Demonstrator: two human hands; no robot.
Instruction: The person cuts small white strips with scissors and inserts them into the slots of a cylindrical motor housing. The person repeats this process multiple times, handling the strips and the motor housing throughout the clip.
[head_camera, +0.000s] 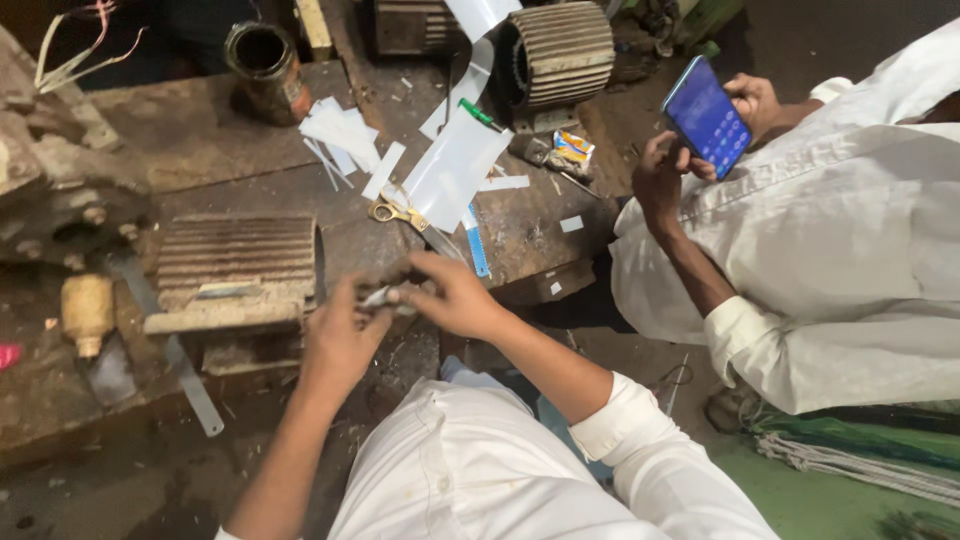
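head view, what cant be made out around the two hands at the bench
- Small thin piece pinched between left hand and right hand: fingers cover most of it and it is blurred, so its kind is unclear.
- Scissors: blades run under the right hand.
- Co-worker's phone: screen too small to read.
- Ribbed motor housing: cut off by the top edge.
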